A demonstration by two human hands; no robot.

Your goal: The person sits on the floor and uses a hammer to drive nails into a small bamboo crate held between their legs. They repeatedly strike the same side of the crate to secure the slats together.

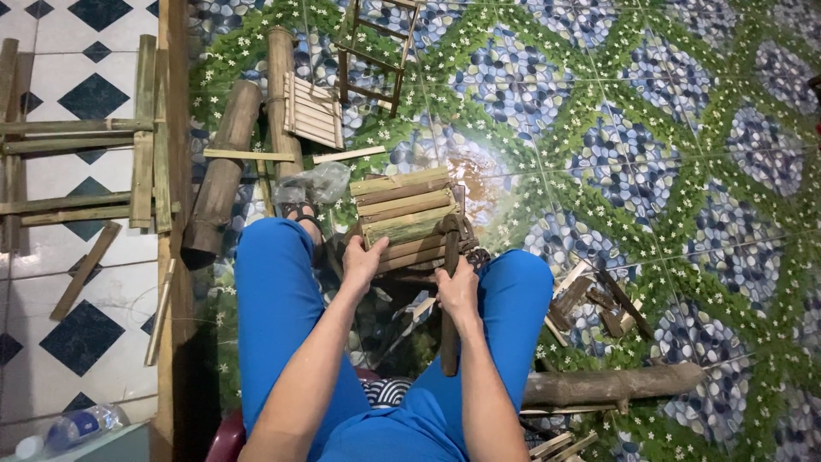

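A small bamboo slat frame (404, 214), like a little stool seat, rests between my knees. My left hand (364, 260) grips its near left edge, fingers curled over a greenish slat. My right hand (458, 289) is closed around the wooden handle of a hammer (450, 299), whose dark head lies against the frame's right side. The handle runs down past my wrist over my blue trousers.
Thick bamboo poles (222, 171) and a slatted panel (313, 111) lie at the upper left, a small frame (376, 51) beyond. A larger bamboo frame (85, 162) lies on white tiles. Wood offcuts (599, 304) and a log (611, 385) lie right. A plastic bottle (73, 428) lies at the bottom left.
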